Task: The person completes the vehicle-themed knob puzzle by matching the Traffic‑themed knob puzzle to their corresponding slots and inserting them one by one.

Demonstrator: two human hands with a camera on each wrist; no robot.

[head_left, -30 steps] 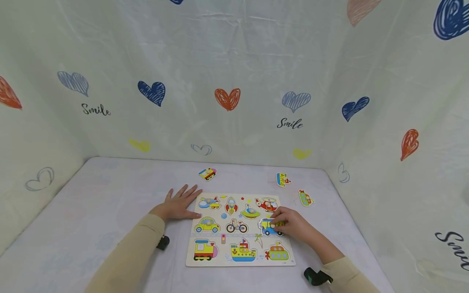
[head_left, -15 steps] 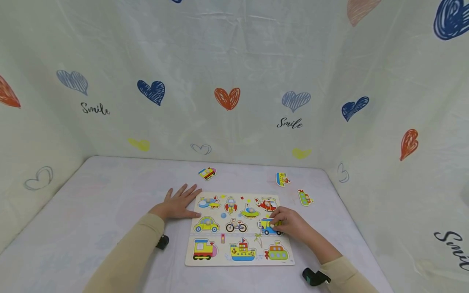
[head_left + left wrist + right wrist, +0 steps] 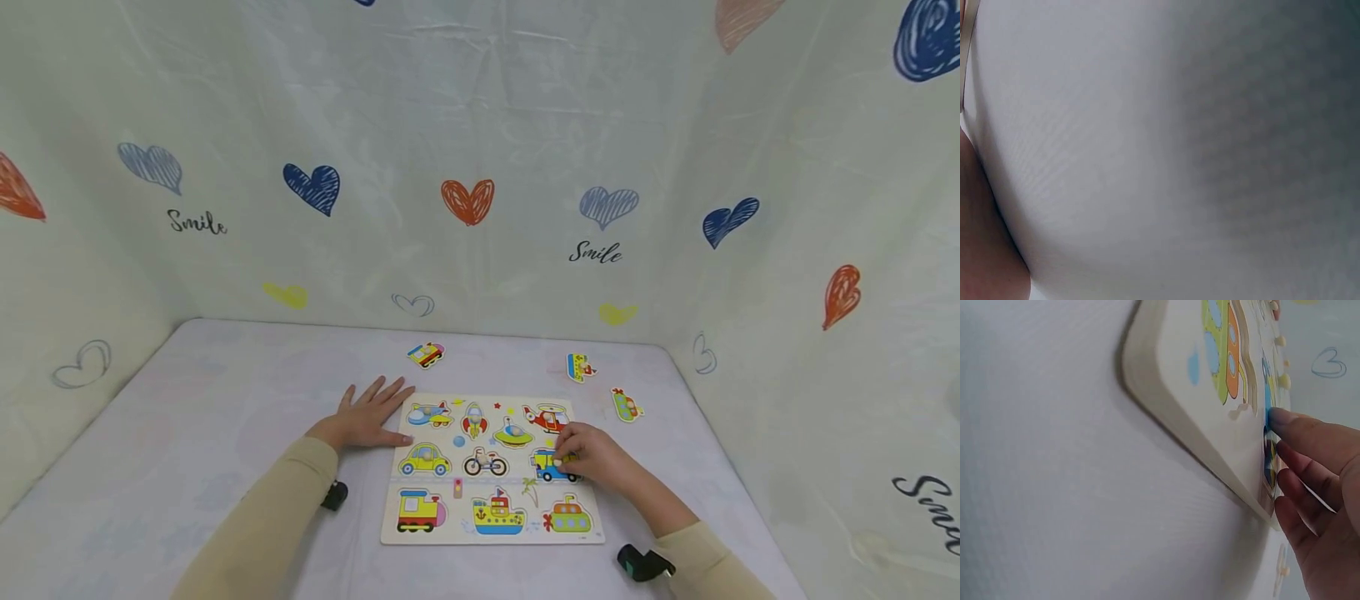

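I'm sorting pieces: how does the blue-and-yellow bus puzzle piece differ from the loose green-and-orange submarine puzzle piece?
The blue-and-yellow bus puzzle piece is on the pale rectangular board; the loose green-and-orange submarine puzzle piece lies off it, on the white tabletop. The right hand holds the bus; no hand touches the submarine. The bus is upright to the person; the submarine is turned sideways. Both are flat, vehicle-shaped pieces.

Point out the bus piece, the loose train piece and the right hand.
Bus piece (image 3: 544,467): head view, on its uncovered blue part.
Loose train piece (image 3: 426,356): head view, on its middle.
Right hand (image 3: 598,457): head view, on the back of the hand.
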